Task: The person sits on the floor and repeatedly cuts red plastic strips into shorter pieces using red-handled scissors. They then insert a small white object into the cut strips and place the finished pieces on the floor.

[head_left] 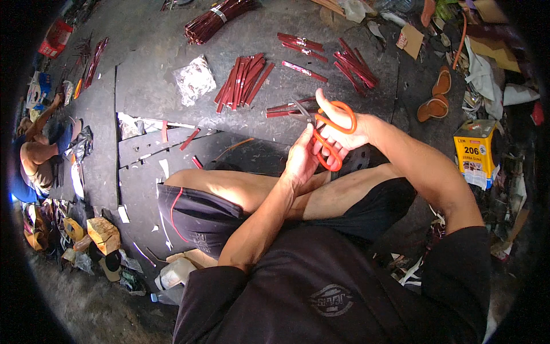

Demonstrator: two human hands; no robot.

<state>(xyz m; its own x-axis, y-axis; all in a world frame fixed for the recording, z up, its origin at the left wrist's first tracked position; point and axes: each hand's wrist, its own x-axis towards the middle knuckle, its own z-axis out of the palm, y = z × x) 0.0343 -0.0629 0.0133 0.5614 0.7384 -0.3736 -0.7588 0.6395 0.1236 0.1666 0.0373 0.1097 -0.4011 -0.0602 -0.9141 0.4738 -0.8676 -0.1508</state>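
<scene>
My right hand (356, 131) grips a pair of scissors (353, 116) with large orange loop handles, its thumb raised and its fingers through the loops. The grey blades stand a little apart and point up to the left. Against the scissors near their pivot, my left hand (301, 159) is closed in a pinch; what lies between its fingertips is too small to make out. Just beyond the blades are a few dark red strips (277, 112). Farther off lie a fanned pile of red strips (243, 83), another pile (355, 66) and a single shiny strip (305, 71).
A thick tied bundle of red strips (220, 21) lies at the far side, near a crumpled clear plastic bag (195, 80). On the right are brown sandals (433, 107) and a yellow box (476, 150). Another person (40, 149) sits at far left. Scraps litter the dark mat (154, 86).
</scene>
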